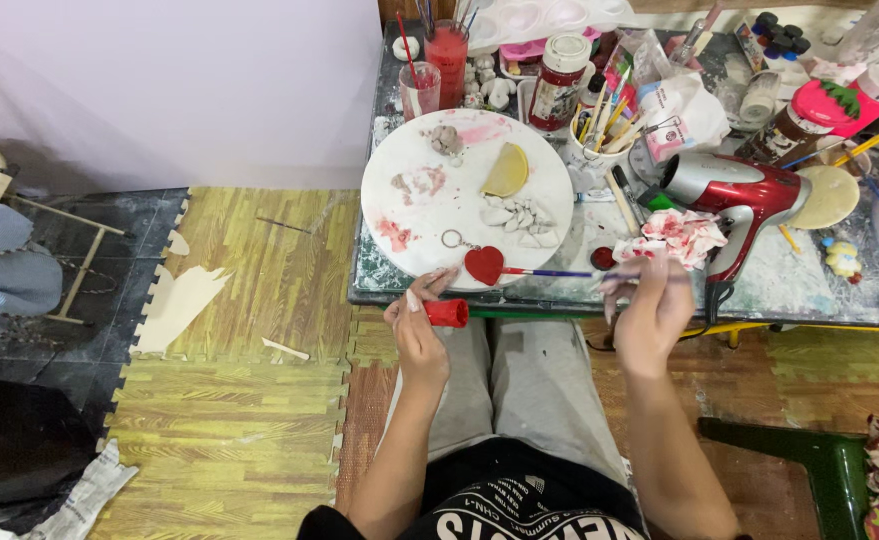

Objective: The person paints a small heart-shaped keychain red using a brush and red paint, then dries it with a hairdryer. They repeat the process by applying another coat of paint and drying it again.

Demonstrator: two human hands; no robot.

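My left hand (417, 318) grips a small red piece (447, 313) at the near edge of a round white plate (429, 215). My right hand (649, 300) holds a thin paintbrush (559, 272) whose tip touches a red heart on a key ring (483, 264) lying on the plate's front rim. On the plate also lie a yellow half-round slice (507, 171), several small white pieces (519, 218) and smears of pink paint.
A red and silver hair dryer (734, 195) lies on the low table beside a paint-stained tissue (681, 235). Jars, a cup of brushes (599, 135), a palette and paint pots crowd the back. Foam floor mats spread to the left; a green stool leg (819, 455) stands at right.
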